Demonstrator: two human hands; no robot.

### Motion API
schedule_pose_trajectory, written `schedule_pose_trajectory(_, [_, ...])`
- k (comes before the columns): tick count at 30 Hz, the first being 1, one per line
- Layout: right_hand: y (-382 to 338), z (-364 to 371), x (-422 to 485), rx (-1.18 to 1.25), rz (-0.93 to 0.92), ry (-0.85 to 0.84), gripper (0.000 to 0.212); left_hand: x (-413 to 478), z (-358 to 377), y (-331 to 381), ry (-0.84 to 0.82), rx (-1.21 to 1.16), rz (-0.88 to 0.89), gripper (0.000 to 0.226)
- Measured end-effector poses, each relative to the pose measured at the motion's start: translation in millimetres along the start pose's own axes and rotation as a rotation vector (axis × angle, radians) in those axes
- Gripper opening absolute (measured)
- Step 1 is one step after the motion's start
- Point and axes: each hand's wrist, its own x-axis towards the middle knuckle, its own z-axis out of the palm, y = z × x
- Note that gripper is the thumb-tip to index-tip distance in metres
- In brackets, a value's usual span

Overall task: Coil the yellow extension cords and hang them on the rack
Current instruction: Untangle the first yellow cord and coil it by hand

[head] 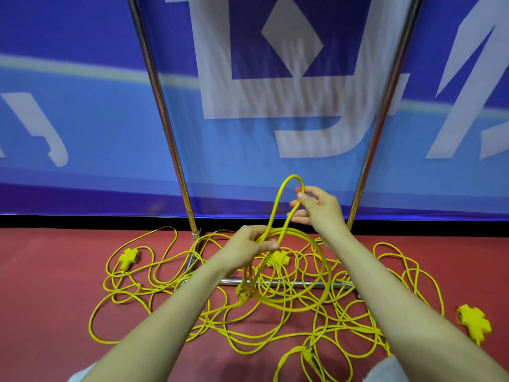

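Hands mid-coil: left hand clamps gathered yellow coil, right hand pinches fresh loop above. Match loop size, lay it flat into left grip. Remaining cords tangled on floor around rack base.

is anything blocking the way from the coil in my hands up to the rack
Nothing visible does. The coil hangs from the left hand, the right hand lifts a fresh loop, and the rack posts rise just behind with open space between. The hanging bar is out of view.
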Motion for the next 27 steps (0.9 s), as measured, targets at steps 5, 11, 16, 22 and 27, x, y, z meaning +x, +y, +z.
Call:
schedule_pose_trajectory(5, [21.4, 5.6, 3.1, -0.391, -0.021, 0.158, 0.026, 6.7, 2.7, -2.4, 0.253, -0.210, -0.115, 0.011])
schedule_pose_trajectory(11, [45.1, 39.4, -23.5, -0.761, 0.057, -0.489, 0.021, 8.4, 0.5, 7.9, 0.407, -0.417, -0.105, 0.016])
schedule_pose_trajectory(16, [49.0, 48.9, -26.7, -0.722, -0.007, -0.542, 0.013, 9.7, -8.3, 6.2, 0.495, -0.417, -0.095, 0.008])
schedule_pose_trajectory(22, [25.1, 50.5, -22.8, -0.224, 0.175, -0.282, 0.021, 15.6, -20.7, -5.5, 0.497, -0.316, -0.122, 0.010])
schedule_pose_trajectory(27, [-0.7, 30.9, -10.0, 0.017, 0.037, -0.086, 0.018, 8.2, -12.9, -18.4, 0.238, -0.225, -0.146, 0.023])
